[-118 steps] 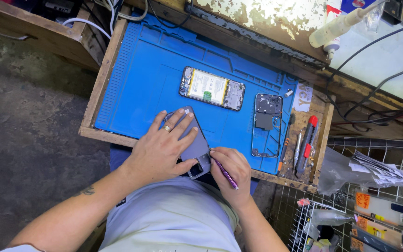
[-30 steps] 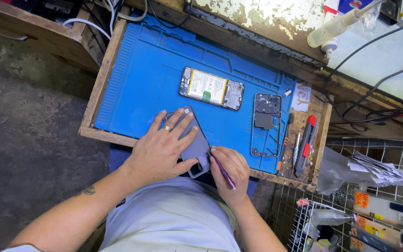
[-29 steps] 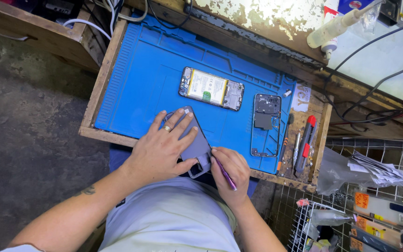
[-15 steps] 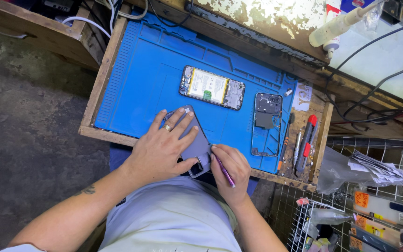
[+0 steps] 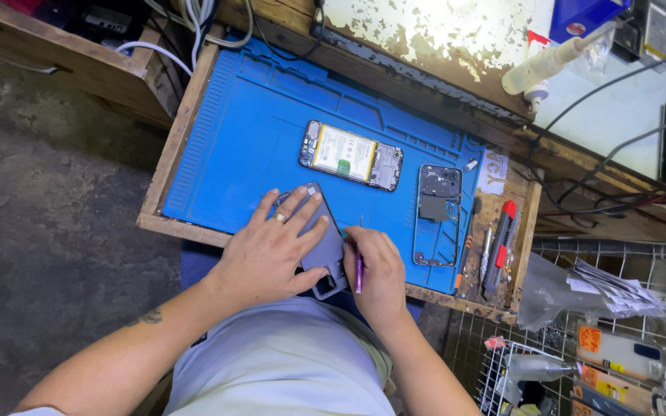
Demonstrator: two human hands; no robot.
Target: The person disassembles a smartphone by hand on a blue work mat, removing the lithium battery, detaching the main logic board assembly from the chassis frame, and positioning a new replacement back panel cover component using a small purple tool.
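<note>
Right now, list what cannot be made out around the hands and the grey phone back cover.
Head view only:
- Grey phone back cover: mostly hidden under the left hand.
- Tip of the thin purple-handled tool: too small; its contact with the cover's edge cannot be told.
- Right hand: fingers curl under, so the grip is hidden.
- Parts inside the opened phone with a white battery: too small.

Left hand [image 5: 271, 250] pins grey phone cover [image 5: 325, 250]; right hand [image 5: 379, 270] grips purple tool [image 5: 359, 271].

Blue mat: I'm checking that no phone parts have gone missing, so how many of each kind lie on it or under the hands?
Opened phone body with battery: 1
Dark inner frame: 1
Grey back cover under the left hand: 1
Purple-handled tool in the right hand: 1
Total: 4
</note>
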